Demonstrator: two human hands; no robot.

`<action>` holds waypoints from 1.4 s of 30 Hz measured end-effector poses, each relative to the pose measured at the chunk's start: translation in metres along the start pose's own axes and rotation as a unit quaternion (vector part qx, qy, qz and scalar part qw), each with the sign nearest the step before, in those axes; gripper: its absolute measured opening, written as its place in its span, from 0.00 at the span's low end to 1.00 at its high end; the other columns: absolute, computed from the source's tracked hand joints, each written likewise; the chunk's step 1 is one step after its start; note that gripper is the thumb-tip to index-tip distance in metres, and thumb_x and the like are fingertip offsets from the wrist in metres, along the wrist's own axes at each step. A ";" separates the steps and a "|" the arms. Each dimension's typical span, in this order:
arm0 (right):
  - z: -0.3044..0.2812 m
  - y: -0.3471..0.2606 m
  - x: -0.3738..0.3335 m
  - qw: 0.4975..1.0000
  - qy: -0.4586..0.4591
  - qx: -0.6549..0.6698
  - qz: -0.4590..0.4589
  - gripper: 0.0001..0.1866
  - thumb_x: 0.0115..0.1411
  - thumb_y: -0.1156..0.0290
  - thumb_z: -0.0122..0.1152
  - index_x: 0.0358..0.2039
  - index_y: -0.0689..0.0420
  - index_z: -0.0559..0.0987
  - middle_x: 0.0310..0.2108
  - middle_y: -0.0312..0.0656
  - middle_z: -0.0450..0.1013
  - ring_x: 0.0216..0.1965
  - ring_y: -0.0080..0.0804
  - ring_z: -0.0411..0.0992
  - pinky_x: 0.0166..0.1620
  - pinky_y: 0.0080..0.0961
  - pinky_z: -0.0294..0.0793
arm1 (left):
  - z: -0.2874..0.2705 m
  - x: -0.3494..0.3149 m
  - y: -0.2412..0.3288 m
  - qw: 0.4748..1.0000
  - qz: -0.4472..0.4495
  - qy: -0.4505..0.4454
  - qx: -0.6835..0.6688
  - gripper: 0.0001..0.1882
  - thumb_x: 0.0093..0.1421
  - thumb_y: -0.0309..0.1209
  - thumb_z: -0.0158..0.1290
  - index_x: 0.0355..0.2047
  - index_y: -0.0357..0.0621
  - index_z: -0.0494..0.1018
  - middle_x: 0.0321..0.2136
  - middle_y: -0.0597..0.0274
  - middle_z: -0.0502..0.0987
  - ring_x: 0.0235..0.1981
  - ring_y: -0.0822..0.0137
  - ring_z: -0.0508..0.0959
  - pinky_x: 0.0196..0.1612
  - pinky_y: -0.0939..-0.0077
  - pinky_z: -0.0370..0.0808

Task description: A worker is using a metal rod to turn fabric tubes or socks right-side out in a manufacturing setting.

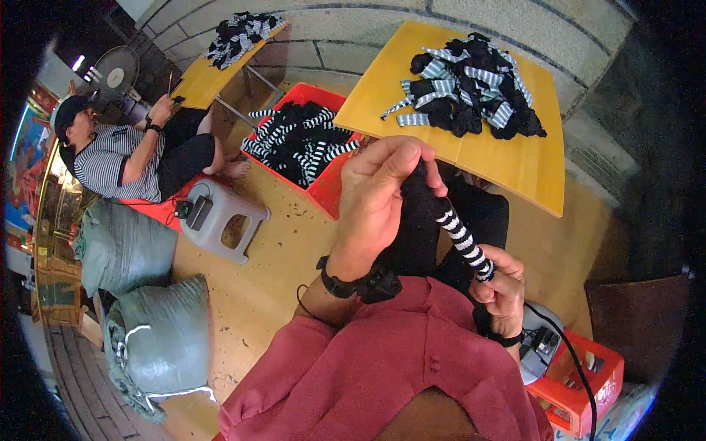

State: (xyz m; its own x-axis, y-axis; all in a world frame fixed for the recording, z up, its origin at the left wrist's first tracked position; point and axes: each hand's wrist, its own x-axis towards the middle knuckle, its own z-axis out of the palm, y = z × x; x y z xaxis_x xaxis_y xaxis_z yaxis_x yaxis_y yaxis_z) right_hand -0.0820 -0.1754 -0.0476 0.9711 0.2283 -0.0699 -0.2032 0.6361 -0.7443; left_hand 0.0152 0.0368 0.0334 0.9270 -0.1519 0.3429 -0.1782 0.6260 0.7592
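Note:
A narrow knitted tube, sock-like, with black and white stripes (460,237) is stretched at a slant between my two hands. My left hand (371,202) is raised, its fingers bent over and closed on the dark upper end of the tube; part of that end is hidden by the fingers. Lower and to the right, my right hand (503,288) pinches the striped lower end. Beyond my hands, a heap of black and striped knitted pieces (471,88) lies on a yellow table (515,165).
A red crate (327,192) of striped knit pieces stands left of the table. Further left, a person (121,158) sits by another yellow table (193,81), near a grey stool (228,220). Stuffed green sacks (165,331) lie at left. A red plastic stool (588,375) is at lower right.

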 end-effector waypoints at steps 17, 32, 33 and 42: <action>-0.001 0.013 0.009 0.982 -0.037 0.172 0.072 0.23 0.50 0.73 0.55 0.49 0.56 0.70 0.11 0.35 0.59 0.09 0.18 0.51 0.13 0.17 0.49 | 0.023 -0.013 -0.039 0.937 -0.143 -0.039 -0.316 0.19 0.62 0.40 0.44 0.43 0.37 0.66 0.33 0.52 0.73 0.37 0.58 0.75 0.44 0.60 0.72; -0.004 0.019 -0.005 0.998 0.033 0.046 0.022 0.18 0.53 0.74 0.56 0.45 0.62 0.70 0.13 0.30 0.60 0.11 0.15 0.53 0.14 0.13 0.50 | 0.008 -0.002 -0.039 0.983 -0.111 0.060 -0.131 0.08 0.58 0.30 0.50 0.36 0.40 0.70 0.28 0.58 0.76 0.27 0.66 0.77 0.33 0.74 0.74; -0.003 0.020 -0.004 0.998 0.044 0.033 0.016 0.18 0.53 0.73 0.56 0.45 0.63 0.70 0.13 0.30 0.60 0.11 0.15 0.53 0.14 0.13 0.50 | 0.006 -0.002 -0.041 0.985 -0.114 0.052 -0.115 0.09 0.59 0.32 0.48 0.38 0.40 0.69 0.28 0.58 0.76 0.27 0.65 0.77 0.33 0.73 0.74; 0.010 0.023 0.002 0.997 0.055 -0.049 -0.038 0.22 0.54 0.73 0.55 0.50 0.65 0.67 0.13 0.30 0.62 0.13 0.14 0.56 0.16 0.13 0.53 | 0.006 -0.006 -0.049 0.984 -0.104 0.086 -0.116 0.08 0.59 0.31 0.49 0.37 0.42 0.70 0.31 0.56 0.76 0.27 0.65 0.77 0.32 0.73 0.75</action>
State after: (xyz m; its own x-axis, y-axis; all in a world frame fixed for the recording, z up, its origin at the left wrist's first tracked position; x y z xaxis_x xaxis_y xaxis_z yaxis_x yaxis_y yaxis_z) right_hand -0.0864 -0.1531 -0.0577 0.9923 0.0957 -0.0792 -0.1199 0.5717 -0.8116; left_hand 0.0160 0.0028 -0.0024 0.9810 -0.1771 0.0793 0.0840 0.7559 0.6493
